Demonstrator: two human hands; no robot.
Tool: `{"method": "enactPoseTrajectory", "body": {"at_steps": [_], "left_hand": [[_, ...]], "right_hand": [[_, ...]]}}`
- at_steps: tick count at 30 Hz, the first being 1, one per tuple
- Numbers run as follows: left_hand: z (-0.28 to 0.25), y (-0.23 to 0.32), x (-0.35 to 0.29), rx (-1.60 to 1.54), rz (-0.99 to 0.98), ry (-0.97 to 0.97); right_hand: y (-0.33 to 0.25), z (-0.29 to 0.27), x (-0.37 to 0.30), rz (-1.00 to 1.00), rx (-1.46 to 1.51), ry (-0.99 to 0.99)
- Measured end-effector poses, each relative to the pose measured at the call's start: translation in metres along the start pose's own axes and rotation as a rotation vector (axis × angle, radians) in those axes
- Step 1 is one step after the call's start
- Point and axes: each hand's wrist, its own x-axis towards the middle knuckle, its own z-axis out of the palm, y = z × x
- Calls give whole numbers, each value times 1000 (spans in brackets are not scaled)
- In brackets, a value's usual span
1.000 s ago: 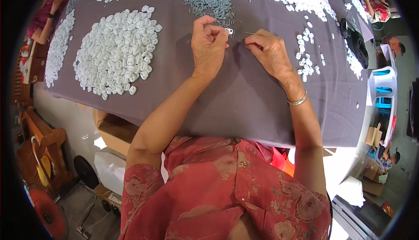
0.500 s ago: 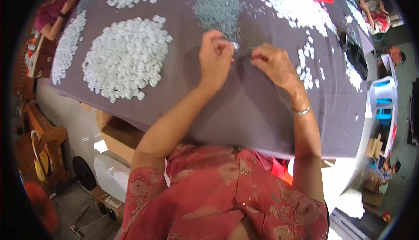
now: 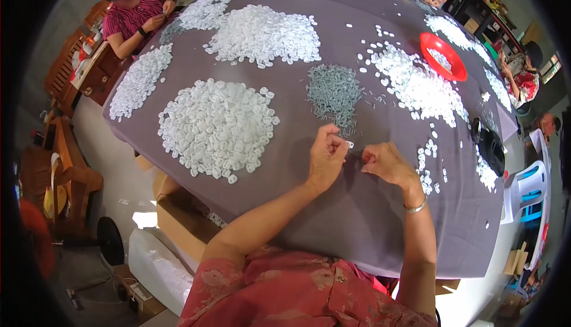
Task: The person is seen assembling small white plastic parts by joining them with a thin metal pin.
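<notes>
My left hand (image 3: pixel 328 159) is closed in a pinch on a small white plastic piece (image 3: pixel 350 145), just in front of the pile of small grey pins (image 3: pixel 334 92). To its right, my right hand (image 3: pixel 389 163) has thumb and fingers pressed together. Whatever those fingertips may hold is too small to make out. A short gap separates the two hands above the cloth. Left of them lies a big heap of white oval plastic pieces (image 3: pixel 217 126). A few loose white pieces (image 3: pixel 427 157) are scattered beside my right hand.
A grey-brown cloth covers the table (image 3: pixel 279 208). Farther off are another white heap (image 3: pixel 264 32), a bright white heap (image 3: pixel 410 80) and a red bowl (image 3: pixel 443 57). A black item (image 3: pixel 491 150) lies near the right edge. Other people sit around the table; a cardboard box (image 3: pixel 184 214) stands below.
The view has tilted up, showing more of the table's far side and the people there. My hands have come slightly closer together, and the right fingers now point more downward.
</notes>
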Motion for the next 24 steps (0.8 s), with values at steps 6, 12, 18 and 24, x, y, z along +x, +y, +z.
{"method": "enactPoseTrajectory", "body": {"at_steps": [6, 12, 18, 24], "left_hand": [[1, -1, -1, -9, -27, -4], [1, 1, -3, 8, -44, -5], [4, 1, -7, -12, -46, -29], [5, -6, -8, -46, -60, -83]], "right_hand": [[-13, -6, -2, 87, 11, -27], [-5, -6, 2, 50, -57, -83], [-8, -1, -5, 59, 25, 36], [8, 5, -2, 128, 241, 255]]}}
